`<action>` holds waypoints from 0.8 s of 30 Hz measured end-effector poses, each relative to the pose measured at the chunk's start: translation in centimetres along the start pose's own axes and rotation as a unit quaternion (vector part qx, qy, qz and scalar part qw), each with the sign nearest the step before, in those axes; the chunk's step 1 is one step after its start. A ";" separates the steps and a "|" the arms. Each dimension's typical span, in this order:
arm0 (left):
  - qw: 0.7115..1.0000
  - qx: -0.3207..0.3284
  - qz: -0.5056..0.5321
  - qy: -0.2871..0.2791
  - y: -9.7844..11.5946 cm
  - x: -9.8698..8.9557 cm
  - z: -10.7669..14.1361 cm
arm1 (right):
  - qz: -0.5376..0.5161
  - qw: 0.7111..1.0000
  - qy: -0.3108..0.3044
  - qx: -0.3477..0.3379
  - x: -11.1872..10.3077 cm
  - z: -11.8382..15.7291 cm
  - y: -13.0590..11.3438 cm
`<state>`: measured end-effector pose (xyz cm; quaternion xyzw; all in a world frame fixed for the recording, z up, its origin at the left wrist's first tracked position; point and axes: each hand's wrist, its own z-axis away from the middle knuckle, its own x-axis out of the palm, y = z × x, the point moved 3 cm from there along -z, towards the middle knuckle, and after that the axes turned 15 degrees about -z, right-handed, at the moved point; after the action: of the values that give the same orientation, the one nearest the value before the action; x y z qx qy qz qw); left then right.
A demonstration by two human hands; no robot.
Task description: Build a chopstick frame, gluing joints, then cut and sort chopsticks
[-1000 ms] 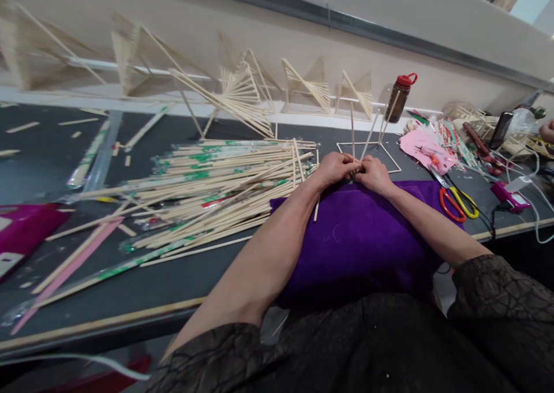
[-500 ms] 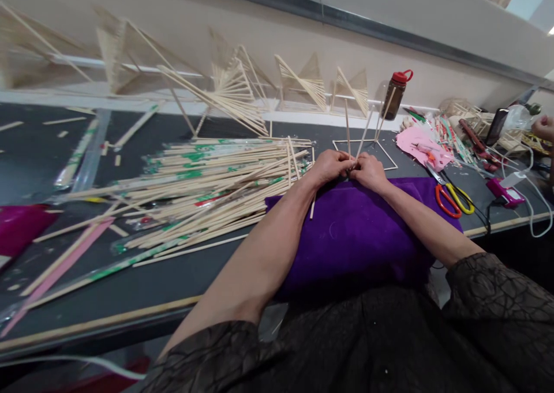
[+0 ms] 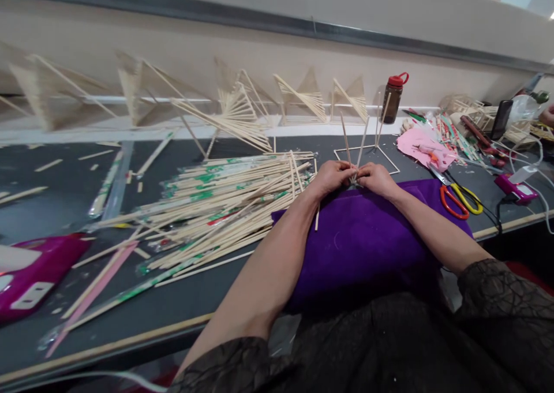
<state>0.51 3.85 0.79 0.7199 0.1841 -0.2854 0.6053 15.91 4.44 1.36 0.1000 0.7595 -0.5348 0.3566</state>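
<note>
My left hand (image 3: 332,176) and my right hand (image 3: 378,178) meet in front of me, fingers pinched together, just above a purple cloth (image 3: 355,237). Two thin wooden chopsticks (image 3: 345,136) rise in a V from between them, their lower ends among my fingers. A small pale bit shows between the fingertips, too small to make out. Just behind my hands, a thin stick frame (image 3: 392,163) lies flat on the dark table, with a pair of sticks (image 3: 382,122) standing up at its far side.
Many wooden chopsticks (image 3: 234,208), some in green-printed wrappers, are heaped to my left. Twisted stick models (image 3: 242,107) line the wall. On the right are scissors (image 3: 454,199), pink paper (image 3: 426,149) and a bottle (image 3: 393,98). Magenta power strips (image 3: 43,266) lie on both sides.
My view has swung a little to the left, so more of the magenta power strip shows. My fingertips have drawn slightly apart, showing the pale bit between them. The chopsticks still stand between my hands.
</note>
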 end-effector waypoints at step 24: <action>1.000 -0.024 0.018 -0.003 0.4 0.1 0.3 | 0.109 0.990 -0.043 -0.082 -0.7 1.4 -1.1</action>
<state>0.75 3.47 0.97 0.7075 0.1762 -0.2718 0.6281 16.41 2.96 2.33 0.1295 0.7690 -0.4325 0.4525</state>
